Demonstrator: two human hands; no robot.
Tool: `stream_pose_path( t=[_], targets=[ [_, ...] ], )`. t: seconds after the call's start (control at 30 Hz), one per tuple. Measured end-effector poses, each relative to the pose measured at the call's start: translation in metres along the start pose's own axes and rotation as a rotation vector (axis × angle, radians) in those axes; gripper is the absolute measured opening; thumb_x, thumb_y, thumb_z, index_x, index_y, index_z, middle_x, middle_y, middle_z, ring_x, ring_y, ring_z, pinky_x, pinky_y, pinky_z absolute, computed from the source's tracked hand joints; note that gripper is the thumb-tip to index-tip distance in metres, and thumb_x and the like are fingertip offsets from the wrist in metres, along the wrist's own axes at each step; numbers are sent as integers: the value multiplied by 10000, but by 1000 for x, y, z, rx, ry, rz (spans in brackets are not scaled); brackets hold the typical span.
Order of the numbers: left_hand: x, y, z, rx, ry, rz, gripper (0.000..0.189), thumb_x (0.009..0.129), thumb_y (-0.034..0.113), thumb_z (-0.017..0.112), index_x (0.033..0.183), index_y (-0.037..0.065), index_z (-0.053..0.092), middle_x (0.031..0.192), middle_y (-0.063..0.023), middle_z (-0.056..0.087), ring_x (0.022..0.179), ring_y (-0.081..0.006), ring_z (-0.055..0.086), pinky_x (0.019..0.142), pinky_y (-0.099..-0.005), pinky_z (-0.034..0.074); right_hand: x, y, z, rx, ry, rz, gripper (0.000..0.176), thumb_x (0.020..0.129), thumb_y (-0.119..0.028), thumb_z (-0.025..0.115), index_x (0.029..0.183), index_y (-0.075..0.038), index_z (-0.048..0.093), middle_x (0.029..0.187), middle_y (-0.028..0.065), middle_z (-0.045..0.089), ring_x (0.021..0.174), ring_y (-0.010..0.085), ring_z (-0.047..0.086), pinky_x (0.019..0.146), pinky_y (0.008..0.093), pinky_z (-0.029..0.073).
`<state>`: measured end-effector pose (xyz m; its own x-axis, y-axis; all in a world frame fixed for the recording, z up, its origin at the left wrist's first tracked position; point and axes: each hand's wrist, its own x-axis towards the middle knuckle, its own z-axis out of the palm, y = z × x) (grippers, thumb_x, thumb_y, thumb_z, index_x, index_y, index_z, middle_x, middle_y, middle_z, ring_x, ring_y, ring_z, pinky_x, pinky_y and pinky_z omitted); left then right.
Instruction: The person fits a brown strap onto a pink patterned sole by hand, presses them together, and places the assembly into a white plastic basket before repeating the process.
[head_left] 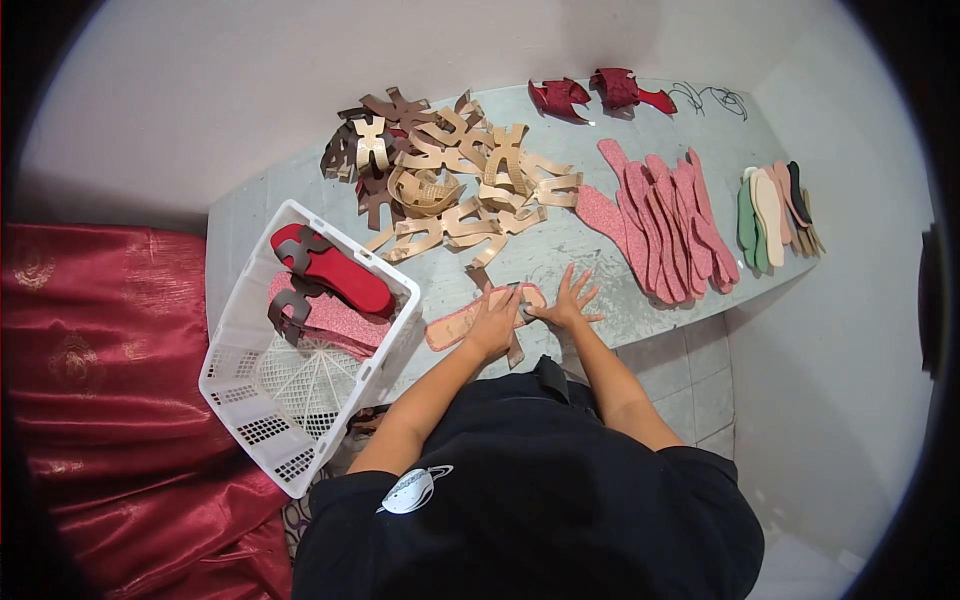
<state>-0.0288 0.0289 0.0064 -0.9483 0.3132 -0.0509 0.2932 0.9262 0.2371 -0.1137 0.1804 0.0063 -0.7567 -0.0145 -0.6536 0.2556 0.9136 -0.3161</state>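
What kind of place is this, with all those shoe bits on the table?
It's probably a small sandal-making workspace. Loose pink soles and a heap of cut-out straps lie on the table, and the white basket holds sandals with dark straps.

Moderate light | sheen on red cloth (120,410) | fisheye bowing | black corners

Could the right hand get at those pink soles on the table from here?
Probably yes. The right hand is spread, its thumb at the insole, and the pink soles lie ahead and to its right. Only bare tabletop shows between, so nothing seems in the way.
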Motion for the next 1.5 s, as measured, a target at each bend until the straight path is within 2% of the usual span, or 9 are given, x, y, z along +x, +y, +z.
stream_pose_path(
  t=[0.17,0.33,0.6,0.83,0.93,1.03,1.1,1.2,1.5],
  targets=[
    [-1,-2,0,39,8,-24,605,732,133,445,1301,4,284,1369,-113,265,1252,-253,285,975,-630,76,0,2,6,-2,74,-25,1321,441,-627,725,1353,-248,-153,1385,159,-250,1250,431,-217,788,759,-18],
    [-4,-1,1,35,14,-54,601,736,132,449,1306,28,290,1386,-93,237,1262,-267,263,953,-658,88,-8,-4,7,4,131,-15,1291,439,-626,722,1368,-260,-97,1399,141,-225,1253,401,-239,815,745,-38],
    [-3,1,-8,-193,-167,-256,583,771,81,408,1336,146,278,1416,-82,167,1302,-304,154,930,-690,49,-7,-12,14,87,142,74,1244,475,-603,723,1372,-269,-72,1416,107,-192,1280,368,-195,860,723,-22],
    [-6,-1,0,-405,-76,-342,539,803,109,378,1332,151,280,1417,-60,178,1311,-298,120,926,-692,21,-11,-24,3,62,90,151,1231,503,-549,746,1367,-278,-87,1414,113,-194,1282,373,-183,889,703,-4],
    [-14,-5,8,-465,-93,-290,544,831,139,374,1352,126,219,1409,-68,197,1307,-333,102,929,-682,17,-20,-31,-4,42,74,173,1214,518,-524,749,1367,-281,-85,1421,122,-161,1289,368,-160,917,688,9],
    [-28,-2,14,-432,46,-229,556,830,177,399,1351,112,216,1395,-68,235,1303,-330,127,980,-620,32,-19,-36,-4,21,83,186,1215,524,-507,754,1365,-282,-94,1422,135,-143,1294,373,-137,926,680,16],
    [-42,-3,14,-458,143,-146,601,799,193,441,1351,107,217,1375,-88,272,1297,-322,159,1027,-534,59,-18,-36,-3,6,82,197,1216,527,-500,757,1364,-283,-98,1422,142,-135,1295,377,-126,931,675,20],
    [-57,-6,13,-472,120,-126,655,754,204,484,1346,101,225,1357,-107,301,1289,-314,189,1046,-478,82,-18,-35,-2,8,86,197,1211,533,-500,753,1362,-285,-103,1423,143,-130,1297,376,-119,935,671,29],
    [-62,-8,15,-461,122,-130,748,687,269,556,1346,120,236,1360,-101,298,1278,-295,220,1042,-471,116,-21,-33,-1,92,137,190,1262,503,-475,779,1363,-242,-115,1429,128,-115,1309,342,-98,937,672,44]
  ],
)
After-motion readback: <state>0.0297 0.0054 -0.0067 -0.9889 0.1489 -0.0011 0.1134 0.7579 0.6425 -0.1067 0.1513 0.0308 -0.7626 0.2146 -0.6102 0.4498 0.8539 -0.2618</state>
